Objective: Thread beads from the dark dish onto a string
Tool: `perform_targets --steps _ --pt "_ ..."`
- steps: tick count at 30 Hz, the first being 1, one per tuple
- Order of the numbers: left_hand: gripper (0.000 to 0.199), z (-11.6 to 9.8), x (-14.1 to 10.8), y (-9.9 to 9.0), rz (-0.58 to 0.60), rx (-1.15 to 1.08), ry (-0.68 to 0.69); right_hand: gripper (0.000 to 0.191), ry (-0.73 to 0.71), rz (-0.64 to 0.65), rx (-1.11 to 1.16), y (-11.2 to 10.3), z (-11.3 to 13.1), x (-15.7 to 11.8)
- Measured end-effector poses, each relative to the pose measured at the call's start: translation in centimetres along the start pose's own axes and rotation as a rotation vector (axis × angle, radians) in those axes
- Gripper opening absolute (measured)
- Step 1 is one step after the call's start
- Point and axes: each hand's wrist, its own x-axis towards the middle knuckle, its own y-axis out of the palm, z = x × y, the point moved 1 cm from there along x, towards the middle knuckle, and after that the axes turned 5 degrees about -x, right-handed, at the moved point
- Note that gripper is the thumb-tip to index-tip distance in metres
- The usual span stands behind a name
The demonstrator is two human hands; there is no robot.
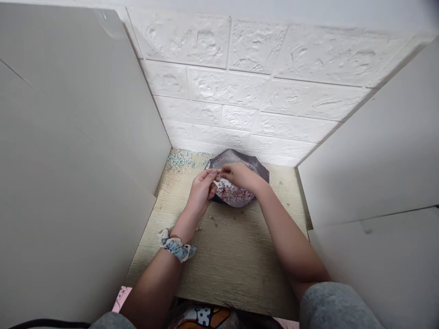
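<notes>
Both of my hands meet over a dark, many-sided tray (pixel 262 170) that holds a spread of small red, pink and clear beads (pixel 235 193). My left hand (pixel 203 186) is at the tray's left edge, thumb and fingers pinched together. Just touching or nearly touching its fingertips, my right hand (pixel 236 174) reaches across the tray with its fingers curled in a pinch. Whatever lies between the fingertips is too small to make out. A blue and white scrunchie (pixel 176 246) circles my left wrist.
Pale green and clear beads (pixel 185 159) lie loose in the table's back left corner. The wooden table (pixel 233 256) sits between a white panel (pixel 85 160) on the left and another panel (pixel 370 151) on the right. A white brick-patterned wall (pixel 240 91) stands behind.
</notes>
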Motion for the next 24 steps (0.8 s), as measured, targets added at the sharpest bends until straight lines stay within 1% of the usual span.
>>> perform_targets --steps 3,5,9,15,18,21,24 --pt "0.031 -0.1 0.0 -0.1 -0.041 -0.038 -0.006 0.012 0.066 0.150 -0.144 1.4 -1.2 0.6" --pt "0.031 -0.1 0.0 -0.2 -0.062 -0.046 0.006 0.012 0.078 0.193 -0.185 2.1 -1.9 1.0" --pt "0.032 -0.1 0.2 -0.3 -0.084 -0.039 0.022 0.013 0.084 0.208 -0.257 2.7 -2.3 1.4" --pt "0.029 0.0 0.2 -0.3 -0.089 -0.050 0.018 0.014 0.109 0.252 -0.345 2.4 -1.1 1.2" --pt "0.025 0.0 0.2 -0.3 -0.093 -0.051 0.021 0.018 0.088 0.282 -0.352 2.4 -0.6 1.0" --pt "0.023 0.0 0.2 -0.3 -0.102 -0.042 0.024 0.019 0.067 0.290 -0.349 2.6 -0.7 1.2" --pt "0.022 -0.1 0.1 -0.2 -0.106 -0.038 0.025 0.021 0.081 0.275 -0.374 2.9 -0.9 1.5"
